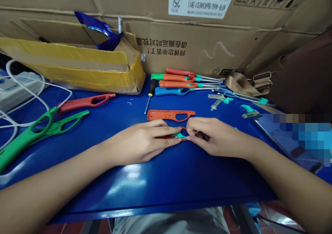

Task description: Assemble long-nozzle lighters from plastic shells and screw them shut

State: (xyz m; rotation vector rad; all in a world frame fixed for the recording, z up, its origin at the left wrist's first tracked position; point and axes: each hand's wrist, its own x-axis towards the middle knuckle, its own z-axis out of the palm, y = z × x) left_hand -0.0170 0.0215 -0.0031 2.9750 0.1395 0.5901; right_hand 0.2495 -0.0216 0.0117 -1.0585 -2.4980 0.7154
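Note:
On the blue table, my left hand (pixel 145 140) lies over an orange lighter casing half (pixel 183 128), its fingers holding the piece against the surface. Most of that casing is hidden under my hands. A teal trigger (pixel 179 135) shows in it between my left fingertips. My right hand (pixel 215 135) is closed in a pinch at the casing's right end; what the fingertips hold is too small to make out. Just beyond my hands lies another orange casing half (pixel 166 115), its hollow side up. Behind it rests a black and yellow screwdriver (pixel 152 88).
Several assembled lighters (pixel 178 84) lie at the back. Green casing halves (pixel 55 128) and a red casing (pixel 88 101) are at left, near white cables (pixel 28 88). Small screws (pixel 130 103), trigger parts (pixel 220 99), a phone (pixel 285 140) and a taped carton (pixel 103 68) surround the work area.

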